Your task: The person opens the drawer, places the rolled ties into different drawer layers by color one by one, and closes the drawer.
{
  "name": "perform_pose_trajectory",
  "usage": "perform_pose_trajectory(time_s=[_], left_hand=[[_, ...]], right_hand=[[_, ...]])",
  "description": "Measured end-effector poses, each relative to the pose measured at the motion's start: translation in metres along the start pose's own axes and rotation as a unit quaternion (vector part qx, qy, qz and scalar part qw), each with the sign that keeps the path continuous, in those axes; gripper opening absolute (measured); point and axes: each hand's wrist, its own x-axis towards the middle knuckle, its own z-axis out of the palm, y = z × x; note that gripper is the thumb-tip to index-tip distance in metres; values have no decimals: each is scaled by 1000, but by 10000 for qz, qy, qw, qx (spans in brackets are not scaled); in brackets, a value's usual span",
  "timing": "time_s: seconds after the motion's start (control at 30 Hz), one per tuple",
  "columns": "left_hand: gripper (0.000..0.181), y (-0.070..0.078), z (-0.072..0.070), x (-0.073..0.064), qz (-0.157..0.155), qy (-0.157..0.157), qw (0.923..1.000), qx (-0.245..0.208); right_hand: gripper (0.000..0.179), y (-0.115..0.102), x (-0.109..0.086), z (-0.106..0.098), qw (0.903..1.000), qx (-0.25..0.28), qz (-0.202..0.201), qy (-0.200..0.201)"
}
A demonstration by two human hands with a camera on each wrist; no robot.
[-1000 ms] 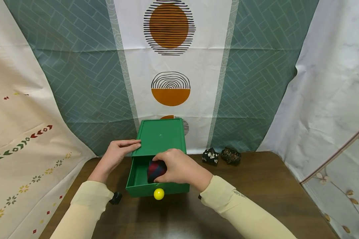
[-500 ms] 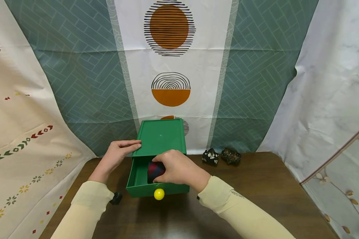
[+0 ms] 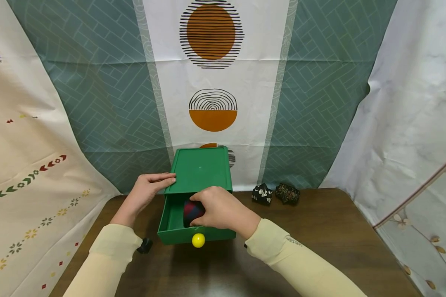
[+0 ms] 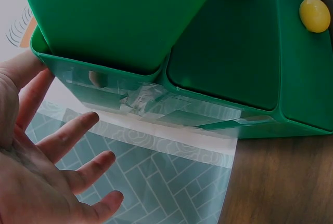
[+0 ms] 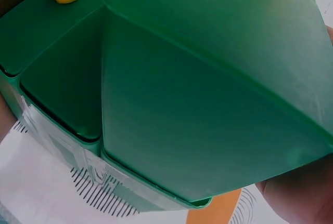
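A green drawer cabinet (image 3: 200, 169) stands at the table's back, its top drawer (image 3: 172, 216) pulled out toward me. My right hand (image 3: 219, 208) reaches into this drawer and grips a dark red-and-blue plaid beanbag (image 3: 193, 212) between thumb and fingers. In the right wrist view the drawer (image 5: 197, 104) hides the beanbag and most of the hand (image 5: 304, 195). My left hand (image 3: 146, 189) rests against the cabinet's top left edge. The left wrist view shows that hand (image 4: 47, 167) with its fingers extended and spread, the upper ones touching the cabinet's rim.
Two dark patterned beanbags, one black and white (image 3: 262, 194) and one brownish (image 3: 287, 194), lie on the table right of the cabinet. A yellow knob (image 3: 198, 240) sticks out from the drawer front. Behind the brown table (image 3: 301, 239) hangs a patterned curtain (image 3: 316, 103).
The right hand and the plaid beanbag have shifted very slightly to the left inside the drawer. My left hand, the cabinet and the other beanbags have stayed in place.
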Motion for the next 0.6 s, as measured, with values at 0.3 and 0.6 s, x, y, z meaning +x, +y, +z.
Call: perform_pose_trajectory(time_s=[0.3,0.6], left_hand=[[43,0,1,0,-6,22,10000,1],[44,1,1,-1,-42,-15,10000,-26]], right_hand=[[56,0,-2,-1,10000,-1,41,-14],[58,0,-5,-5,9999,112,101,-30]])
